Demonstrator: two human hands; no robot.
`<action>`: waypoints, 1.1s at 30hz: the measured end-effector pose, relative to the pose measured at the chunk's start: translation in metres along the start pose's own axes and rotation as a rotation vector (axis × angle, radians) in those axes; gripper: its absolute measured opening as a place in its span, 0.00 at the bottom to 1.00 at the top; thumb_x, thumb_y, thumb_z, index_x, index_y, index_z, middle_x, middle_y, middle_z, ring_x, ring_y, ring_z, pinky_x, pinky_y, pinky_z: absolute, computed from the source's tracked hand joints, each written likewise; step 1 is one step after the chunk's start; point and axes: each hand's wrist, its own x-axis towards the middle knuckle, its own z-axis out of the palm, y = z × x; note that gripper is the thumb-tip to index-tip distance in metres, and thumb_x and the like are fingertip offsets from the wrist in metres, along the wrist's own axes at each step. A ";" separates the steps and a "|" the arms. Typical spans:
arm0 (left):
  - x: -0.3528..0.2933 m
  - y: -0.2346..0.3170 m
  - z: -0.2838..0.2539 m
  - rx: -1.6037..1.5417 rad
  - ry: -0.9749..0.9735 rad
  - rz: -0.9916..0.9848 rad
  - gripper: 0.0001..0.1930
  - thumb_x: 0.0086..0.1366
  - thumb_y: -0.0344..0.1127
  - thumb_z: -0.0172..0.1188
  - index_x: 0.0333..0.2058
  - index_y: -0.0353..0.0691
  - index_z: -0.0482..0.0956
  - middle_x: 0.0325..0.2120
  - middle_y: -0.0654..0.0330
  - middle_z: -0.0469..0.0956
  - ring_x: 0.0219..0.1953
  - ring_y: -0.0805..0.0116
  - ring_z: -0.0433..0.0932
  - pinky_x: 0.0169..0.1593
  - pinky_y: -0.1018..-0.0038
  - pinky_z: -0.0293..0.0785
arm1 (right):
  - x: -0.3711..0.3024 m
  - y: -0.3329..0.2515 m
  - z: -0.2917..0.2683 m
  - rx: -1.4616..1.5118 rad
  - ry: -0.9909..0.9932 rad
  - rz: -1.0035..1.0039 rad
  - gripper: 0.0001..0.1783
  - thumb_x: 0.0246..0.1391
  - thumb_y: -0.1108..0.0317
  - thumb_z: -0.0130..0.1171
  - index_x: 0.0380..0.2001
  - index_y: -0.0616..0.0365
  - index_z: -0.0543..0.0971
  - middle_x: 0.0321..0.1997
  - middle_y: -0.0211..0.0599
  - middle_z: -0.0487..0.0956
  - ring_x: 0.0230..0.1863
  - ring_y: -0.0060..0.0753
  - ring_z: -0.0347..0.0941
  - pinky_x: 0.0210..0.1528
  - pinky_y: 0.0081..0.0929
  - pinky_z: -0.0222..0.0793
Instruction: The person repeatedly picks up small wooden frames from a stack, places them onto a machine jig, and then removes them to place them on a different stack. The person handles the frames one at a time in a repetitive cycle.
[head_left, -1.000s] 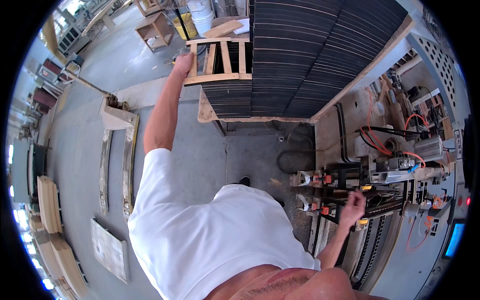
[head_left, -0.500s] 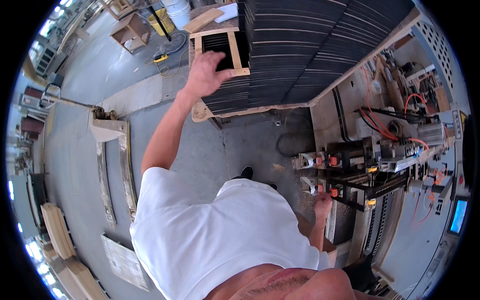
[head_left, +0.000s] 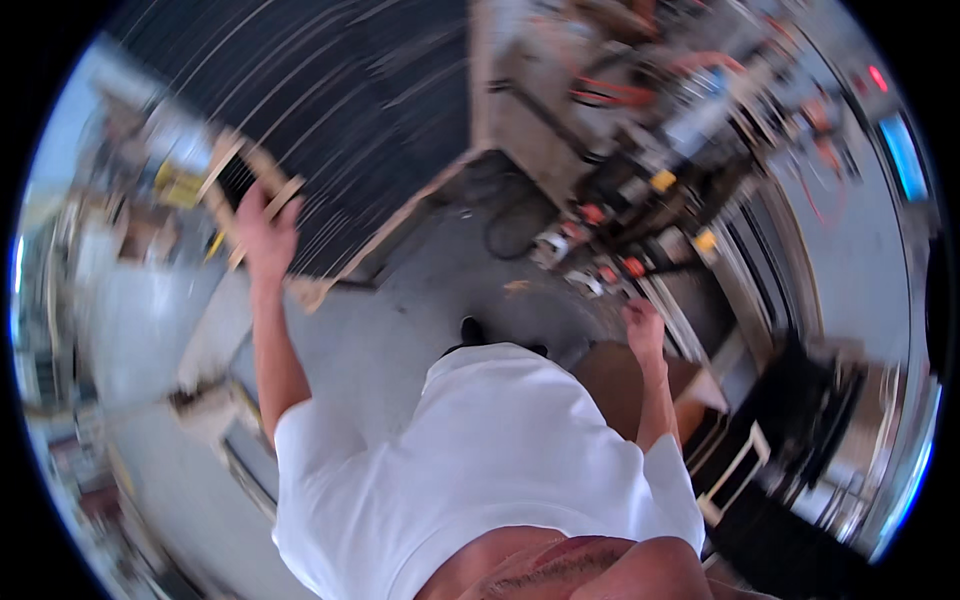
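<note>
My left hand point(head_left: 268, 235) reaches out to a small light wooden frame point(head_left: 287, 197) with a dark opening, beside the tall stack of black-faced panels point(head_left: 350, 110). Thumb and fingers lie on either side of the frame's near bar, closed round it as far as the blur shows. My right hand point(head_left: 643, 328) is held low at my right with its fingers curled in. It is nearest to the clamp end of a machine point(head_left: 610, 272) with red and yellow parts. Anything inside those fingers is hidden.
Cardboard boxes point(head_left: 690, 385) stand at my right, close to the machine's metal rails. Another pale wooden frame point(head_left: 738, 475) leans by a black surface. Blurred at the left are a yellow bucket point(head_left: 178, 186) and a pallet jack point(head_left: 215, 410). A lit screen point(head_left: 903, 160) is far right.
My view has swung to the right, so the panel stack and frame sit further left. My left thumb and fingers have come round the frame's bar. My right hand stays beside the machine, fingers curled.
</note>
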 end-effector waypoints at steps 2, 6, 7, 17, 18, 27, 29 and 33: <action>-0.016 0.033 0.025 -0.215 0.236 0.049 0.19 0.61 0.32 0.62 0.49 0.31 0.73 0.39 0.52 0.79 0.42 0.58 0.77 0.47 0.69 0.73 | -0.011 0.017 -0.031 0.002 0.157 -0.004 0.11 0.48 0.70 0.63 0.36 0.58 0.79 0.34 0.44 0.81 0.35 0.43 0.78 0.36 0.34 0.72; -0.059 0.137 0.090 -0.642 0.135 -0.051 0.14 0.65 0.30 0.57 0.49 0.31 0.74 0.40 0.56 0.79 0.43 0.69 0.78 0.49 0.74 0.73 | -0.041 -0.016 -0.139 -0.042 0.400 0.001 0.12 0.48 0.73 0.63 0.38 0.58 0.77 0.44 0.44 0.79 0.41 0.47 0.77 0.40 0.35 0.73; -0.071 0.167 0.113 -0.793 0.023 -0.076 0.13 0.66 0.29 0.55 0.48 0.32 0.74 0.40 0.57 0.80 0.43 0.72 0.78 0.49 0.76 0.72 | -0.053 0.006 -0.161 -0.255 0.531 -0.116 0.14 0.46 0.73 0.64 0.38 0.56 0.77 0.47 0.44 0.78 0.47 0.50 0.75 0.47 0.39 0.71; -0.147 0.351 0.271 -0.929 -0.727 0.041 0.14 0.66 0.29 0.56 0.49 0.32 0.73 0.40 0.57 0.80 0.42 0.73 0.78 0.48 0.77 0.73 | -0.239 0.100 -0.271 -0.636 0.611 0.586 0.15 0.47 0.65 0.65 0.35 0.58 0.72 0.36 0.44 0.75 0.39 0.54 0.73 0.39 0.45 0.67; -0.144 0.363 0.283 -0.911 -0.739 0.074 0.15 0.66 0.30 0.56 0.49 0.31 0.73 0.40 0.56 0.80 0.42 0.72 0.79 0.48 0.77 0.73 | -0.252 0.111 -0.259 -0.550 0.596 0.645 0.15 0.48 0.65 0.64 0.36 0.58 0.72 0.36 0.44 0.76 0.40 0.53 0.73 0.40 0.44 0.68; -0.077 0.489 0.401 -1.152 -0.954 -0.079 0.14 0.65 0.32 0.57 0.46 0.31 0.76 0.36 0.58 0.81 0.38 0.74 0.79 0.42 0.78 0.75 | -0.263 0.113 -0.231 -0.259 0.806 0.837 0.10 0.53 0.70 0.59 0.39 0.58 0.75 0.34 0.44 0.79 0.38 0.50 0.76 0.39 0.40 0.69; -0.051 0.520 0.437 -1.067 -1.013 -0.109 0.18 0.67 0.38 0.56 0.50 0.33 0.73 0.42 0.55 0.80 0.43 0.68 0.79 0.46 0.75 0.76 | -0.265 0.120 -0.230 -0.256 0.881 0.825 0.11 0.54 0.71 0.57 0.41 0.59 0.75 0.34 0.43 0.79 0.37 0.46 0.76 0.39 0.39 0.70; -0.005 0.577 0.518 -1.175 -1.059 -0.317 0.18 0.67 0.43 0.56 0.45 0.32 0.76 0.38 0.58 0.79 0.38 0.67 0.79 0.42 0.72 0.77 | -0.249 0.092 -0.247 -0.198 1.023 0.818 0.11 0.56 0.75 0.56 0.43 0.62 0.75 0.37 0.39 0.79 0.37 0.33 0.75 0.40 0.30 0.70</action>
